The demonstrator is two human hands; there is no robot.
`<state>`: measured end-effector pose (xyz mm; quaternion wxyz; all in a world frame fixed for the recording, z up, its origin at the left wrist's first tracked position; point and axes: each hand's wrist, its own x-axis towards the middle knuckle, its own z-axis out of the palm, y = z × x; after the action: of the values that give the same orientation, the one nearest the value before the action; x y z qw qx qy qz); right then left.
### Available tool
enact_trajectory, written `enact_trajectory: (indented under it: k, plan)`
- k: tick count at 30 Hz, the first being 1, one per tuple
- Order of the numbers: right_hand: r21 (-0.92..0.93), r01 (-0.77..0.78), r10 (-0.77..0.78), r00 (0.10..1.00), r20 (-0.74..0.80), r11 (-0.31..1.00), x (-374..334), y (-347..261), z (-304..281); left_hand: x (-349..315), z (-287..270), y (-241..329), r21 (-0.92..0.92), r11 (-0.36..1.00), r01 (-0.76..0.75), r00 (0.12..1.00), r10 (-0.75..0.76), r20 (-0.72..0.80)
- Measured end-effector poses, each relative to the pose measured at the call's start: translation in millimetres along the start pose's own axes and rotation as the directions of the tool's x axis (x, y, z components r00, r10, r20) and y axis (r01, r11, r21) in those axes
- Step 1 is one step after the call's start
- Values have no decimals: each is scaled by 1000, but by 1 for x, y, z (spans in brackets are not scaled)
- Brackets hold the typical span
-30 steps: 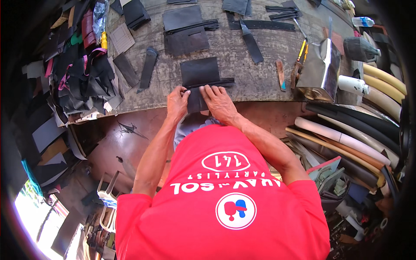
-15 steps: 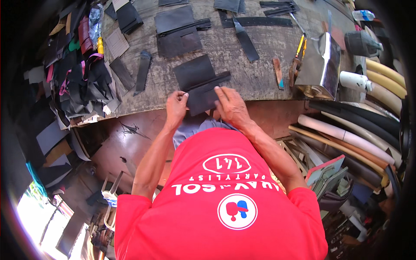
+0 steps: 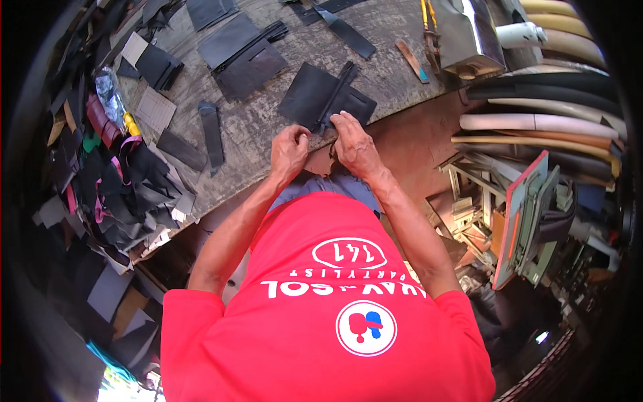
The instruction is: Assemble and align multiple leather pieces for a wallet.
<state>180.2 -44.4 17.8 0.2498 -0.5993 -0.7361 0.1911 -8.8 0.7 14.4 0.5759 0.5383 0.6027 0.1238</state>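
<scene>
A black leather piece (image 3: pixel 309 92) lies turned on the near edge of the worktable, with a raised dark strip across its middle and a smaller flap (image 3: pixel 360 106) to the right. My left hand (image 3: pixel 289 153) is closed in a pinch by the near end of the strip; what its fingertips hold is too small to make out. Bent around the near edge of the leather piece, the fingers of my right hand (image 3: pixel 356 144) grip it close to that same end, thumb side hidden. The two hands are a short gap apart.
Stacked dark leather panels (image 3: pixel 251 70) lie beyond on the worktable (image 3: pixel 261 114). Black scraps (image 3: pixel 137 177) heap at the left, near a yellow-handled tool (image 3: pixel 130 124). Pliers (image 3: pixel 431 47) and a metal box (image 3: pixel 472 40) stand at the right. Material rolls (image 3: pixel 536 122) are stacked below.
The leather piece has turned, so its strip runs toward me. My left hand has shifted right to the strip's near end, closer to my right hand. The view has swung.
</scene>
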Motion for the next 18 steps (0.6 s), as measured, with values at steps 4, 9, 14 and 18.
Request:
enact_trajectory:
  k: [4,9,14,18]
  plan:
    - [170,-181,186,983,-13,969,8,-1,-6,9,-7,4,327,798,-507,803,575,-157]
    - [174,-173,185,981,-56,969,8,-4,-5,26,-5,6,501,505,-702,629,770,106]
    - [159,-180,203,968,-146,971,9,-7,4,28,11,-4,641,302,-705,522,834,181]
    - [162,-212,242,951,-195,964,14,-6,4,34,9,-14,699,173,-694,429,879,208]
